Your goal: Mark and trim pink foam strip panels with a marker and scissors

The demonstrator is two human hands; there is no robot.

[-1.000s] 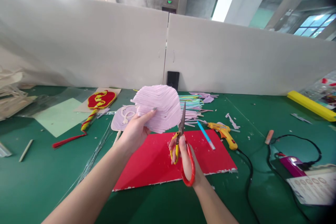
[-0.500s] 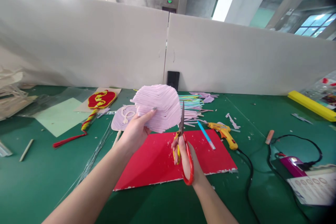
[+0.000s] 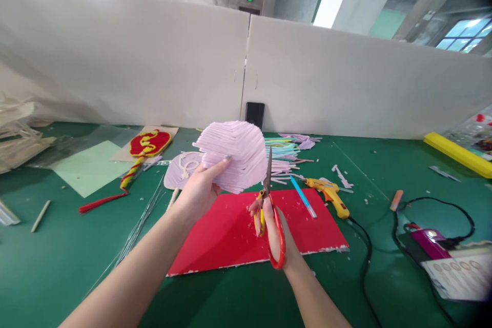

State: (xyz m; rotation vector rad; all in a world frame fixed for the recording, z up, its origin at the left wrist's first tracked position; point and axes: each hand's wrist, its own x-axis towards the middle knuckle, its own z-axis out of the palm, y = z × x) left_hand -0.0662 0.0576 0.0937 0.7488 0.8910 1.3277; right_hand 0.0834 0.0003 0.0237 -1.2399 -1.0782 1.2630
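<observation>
scissors [image 3: 269, 210] point up beside pink stack [image 3: 234, 154].

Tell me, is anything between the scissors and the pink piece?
Nothing visible. The right hand holds the scissors with the blades upright, right at the right edge of the pink piece, which the left hand holds up.
</observation>
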